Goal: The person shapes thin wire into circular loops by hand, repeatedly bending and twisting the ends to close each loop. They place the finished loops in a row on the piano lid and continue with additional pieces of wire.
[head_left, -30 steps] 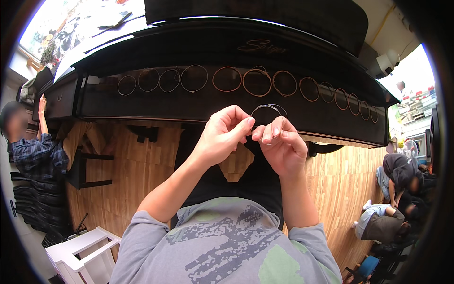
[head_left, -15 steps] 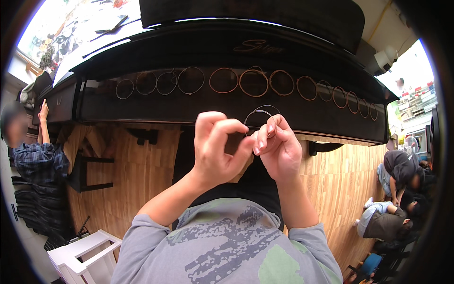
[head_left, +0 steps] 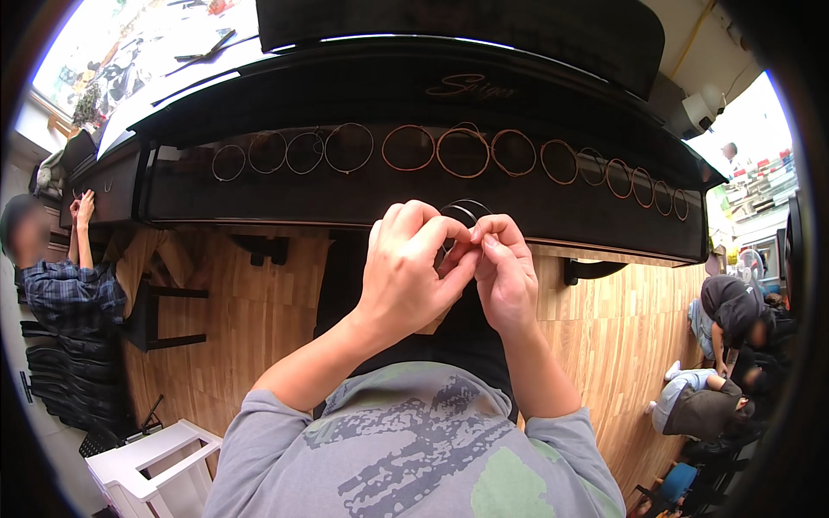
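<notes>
A thin coil of metal string (head_left: 467,202) is between my two hands, its upper arcs showing above my fingertips while the lower part is hidden. My right hand (head_left: 508,281) pinches it between thumb and fingers. My left hand (head_left: 408,259) is closed from the other side, thumb and forefinger at the coil and nearly touching the right fingertips. Beyond my hands, on the black piano (head_left: 285,203), several string coils lie in a row. Silvery coils (head_left: 350,171) are at the left; copper-coloured coils (head_left: 408,169) stretch from the middle to the right.
At the left, a person in a checked shirt (head_left: 69,289) reaches to the piano's end, near a dark stool (head_left: 173,293). A white stool (head_left: 160,466) stands at lower left. Two people (head_left: 704,401) crouch low at the right. Wood-strip floor (head_left: 596,345) runs below the piano.
My left hand has moved right and its fingers have closed at the coil. My right hand has shifted slightly left. The person at the left has brought both hands together at the piano's end.
</notes>
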